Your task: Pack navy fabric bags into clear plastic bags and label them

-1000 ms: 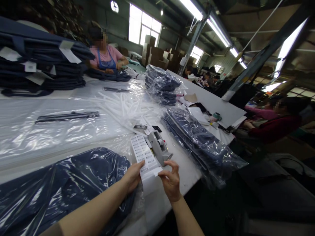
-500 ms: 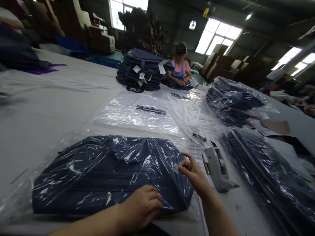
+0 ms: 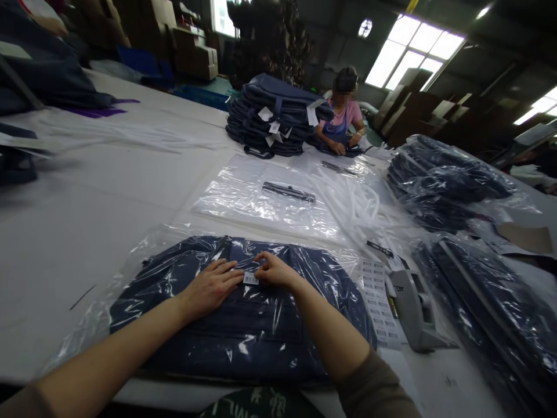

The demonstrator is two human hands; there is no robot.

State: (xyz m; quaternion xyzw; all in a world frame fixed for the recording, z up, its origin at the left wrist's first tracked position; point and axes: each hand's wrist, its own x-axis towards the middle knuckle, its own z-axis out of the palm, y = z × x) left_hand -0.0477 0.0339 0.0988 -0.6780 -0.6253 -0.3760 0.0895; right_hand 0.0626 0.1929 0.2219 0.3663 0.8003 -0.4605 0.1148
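In the head view, the left hand point(image 3: 213, 285) lies flat, fingers extended, on the near wrapped bag point(image 3: 243, 345), probably steadying it; the right hand point(image 3: 275, 271), fingers narrowed, pinches or presses, I can't tell which, a label point(image 3: 250, 278) mid-bag.

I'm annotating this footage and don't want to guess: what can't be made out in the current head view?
In the head view:
- Barcode sticker: print too small to read.
- Right hand: whether it pinches or presses the sticker is hidden by the hand itself.
- Label sheet: print too small.
- Dark green item: cut off by the bottom edge.
- Plastic-wrapped navy bag: underside hidden by its upper face.
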